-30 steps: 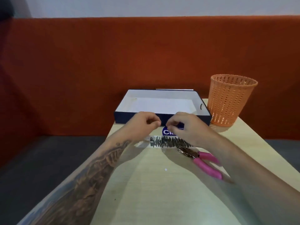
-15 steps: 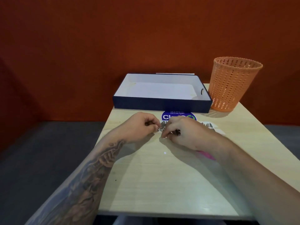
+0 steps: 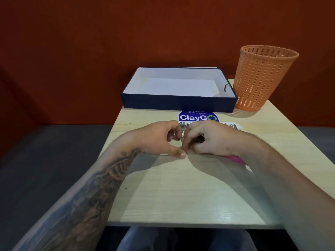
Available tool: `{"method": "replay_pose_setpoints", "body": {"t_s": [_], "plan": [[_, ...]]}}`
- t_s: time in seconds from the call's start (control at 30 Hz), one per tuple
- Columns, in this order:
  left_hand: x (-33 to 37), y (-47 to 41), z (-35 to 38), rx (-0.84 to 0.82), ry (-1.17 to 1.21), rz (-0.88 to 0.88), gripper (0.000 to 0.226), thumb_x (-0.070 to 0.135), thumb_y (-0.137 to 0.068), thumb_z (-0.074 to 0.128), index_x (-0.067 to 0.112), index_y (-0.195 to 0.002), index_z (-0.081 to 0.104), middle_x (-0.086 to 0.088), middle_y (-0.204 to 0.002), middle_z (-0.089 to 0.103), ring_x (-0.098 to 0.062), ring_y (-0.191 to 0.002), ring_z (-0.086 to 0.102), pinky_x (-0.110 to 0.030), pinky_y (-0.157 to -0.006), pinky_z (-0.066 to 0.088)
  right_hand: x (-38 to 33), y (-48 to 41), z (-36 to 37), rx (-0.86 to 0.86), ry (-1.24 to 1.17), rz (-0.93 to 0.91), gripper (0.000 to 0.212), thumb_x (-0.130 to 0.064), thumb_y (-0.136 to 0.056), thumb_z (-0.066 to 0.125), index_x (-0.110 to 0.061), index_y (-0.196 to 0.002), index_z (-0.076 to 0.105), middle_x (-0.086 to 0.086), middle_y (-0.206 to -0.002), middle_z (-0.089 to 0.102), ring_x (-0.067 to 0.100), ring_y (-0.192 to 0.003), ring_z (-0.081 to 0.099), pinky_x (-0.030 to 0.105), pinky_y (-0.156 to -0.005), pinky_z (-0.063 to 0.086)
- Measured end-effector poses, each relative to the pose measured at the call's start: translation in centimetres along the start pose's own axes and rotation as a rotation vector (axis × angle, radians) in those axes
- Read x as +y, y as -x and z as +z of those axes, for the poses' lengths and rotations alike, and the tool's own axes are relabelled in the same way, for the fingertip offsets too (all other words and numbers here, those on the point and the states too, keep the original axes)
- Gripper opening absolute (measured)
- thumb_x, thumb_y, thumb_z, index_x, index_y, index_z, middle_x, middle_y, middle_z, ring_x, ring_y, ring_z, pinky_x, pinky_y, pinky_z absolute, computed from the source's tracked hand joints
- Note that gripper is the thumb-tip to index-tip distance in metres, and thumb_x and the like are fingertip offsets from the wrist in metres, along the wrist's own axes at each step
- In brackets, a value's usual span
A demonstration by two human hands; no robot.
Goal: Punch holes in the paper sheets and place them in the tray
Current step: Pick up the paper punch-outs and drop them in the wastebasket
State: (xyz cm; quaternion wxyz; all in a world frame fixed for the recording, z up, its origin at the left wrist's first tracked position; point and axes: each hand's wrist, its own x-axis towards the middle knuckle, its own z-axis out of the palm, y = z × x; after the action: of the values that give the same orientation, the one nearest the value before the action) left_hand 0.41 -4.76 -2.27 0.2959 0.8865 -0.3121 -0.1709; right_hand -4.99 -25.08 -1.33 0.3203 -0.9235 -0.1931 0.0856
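A narrow paper strip (image 3: pixel 230 125) with black printed marks lies across the table, just in front of a round blue sticker. My left hand (image 3: pixel 159 138) has its curled fingers pinched on the strip's left end, with the thumb pressed to the tabletop. My right hand (image 3: pixel 212 140) is closed over a hole punch; dark metal shows between its fingers, and a pink handle (image 3: pixel 235 159) sticks out under the wrist. The two hands touch at the fingertips. The navy tray (image 3: pixel 177 103) with a white inside stands at the table's far edge, with a white sheet lying in it.
An orange mesh basket (image 3: pixel 262 78) stands right of the tray at the far right corner. The blue round ClayGo sticker (image 3: pixel 197 116) is stuck to the wooden table (image 3: pixel 181 196). An orange wall rises behind. My knees show under the table's near edge.
Both hands have drawn back from the tray towards me, bringing the strip along. My right hand has closed over the punch that lay beside it. The view has tilted down.
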Motion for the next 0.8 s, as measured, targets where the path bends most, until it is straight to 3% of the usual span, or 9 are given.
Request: {"method": "replay_pose_setpoints", "body": {"t_s": [0.13,0.23,0.43,0.57,0.7,0.8], "plan": [[-0.7,0.0,-0.4,0.006,0.116,0.022,0.035,0.025,-0.073,0.090,0.018,-0.100,0.070,0.004,-0.086,0.057,-0.007,-0.073,0.051,-0.025,-0.069,0.047,0.2,0.0,-0.2,0.036,-0.026,0.008,0.023,-0.002,-0.083,0.071,-0.019,-0.094,0.081,-0.007,-0.097,0.075,0.009,-0.092,0.068,0.031,-0.087,0.052],[-1.2,-0.3,-0.5,0.007,0.154,0.036,0.024,0.015,-0.078,0.086,0.014,-0.098,0.071,0.002,-0.084,0.061,-0.008,-0.074,0.054,-0.025,-0.072,0.049,0.6,-0.2,-0.2,0.051,-0.013,0.016,0.019,-0.007,-0.084,0.075,-0.021,-0.094,0.081,-0.008,-0.099,0.075,0.009,-0.094,0.068,0.029,-0.088,0.052],[-1.6,-0.6,-0.3,0.016,0.147,0.039,0.016,0.015,-0.081,0.083,0.016,-0.093,0.073,0.001,-0.081,0.065,-0.008,-0.070,0.054,-0.028,-0.070,0.049,0.8,-0.8,0.5,0.083,0.092,-0.006,0.006,-0.021,-0.086,0.081,-0.023,-0.091,0.081,-0.011,-0.095,0.070,0.006,-0.090,0.065,0.031,-0.085,0.053],[-1.7,-0.6,-0.4,0.014,0.143,0.042,0.015,0.016,-0.081,0.083,0.017,-0.091,0.073,-0.014,-0.087,0.070,-0.011,-0.072,0.056,-0.036,-0.074,0.052,0.5,-1.1,1.0,0.094,0.235,-0.028,0.003,-0.024,-0.091,0.074,-0.021,-0.090,0.074,-0.014,-0.095,0.065,0.010,-0.092,0.062,0.036,-0.083,0.051],[-1.5,-0.4,-0.4,0.017,0.156,0.045,0.012,0.013,-0.082,0.082,0.017,-0.091,0.075,-0.007,-0.081,0.070,-0.009,-0.069,0.056,-0.030,-0.071,0.051,0.7,-1.0,0.6,0.095,0.224,0.024,0.006,-0.023,-0.099,0.064,-0.022,-0.096,0.069,-0.013,-0.094,0.064,0.007,-0.086,0.058,0.028,-0.077,0.046],[-1.2,-0.1,-0.6,-0.006,0.135,0.064,0.009,0.013,-0.084,0.080,0.017,-0.092,0.079,-0.017,-0.085,0.073,-0.011,-0.069,0.057,-0.029,-0.069,0.049,0.9,-0.5,-0.3,0.091,0.142,0.095,0.015,-0.027,-0.103,0.058,-0.034,-0.091,0.062,-0.018,-0.087,0.063,-0.001,-0.079,0.055,0.022,-0.069,0.040]]}}
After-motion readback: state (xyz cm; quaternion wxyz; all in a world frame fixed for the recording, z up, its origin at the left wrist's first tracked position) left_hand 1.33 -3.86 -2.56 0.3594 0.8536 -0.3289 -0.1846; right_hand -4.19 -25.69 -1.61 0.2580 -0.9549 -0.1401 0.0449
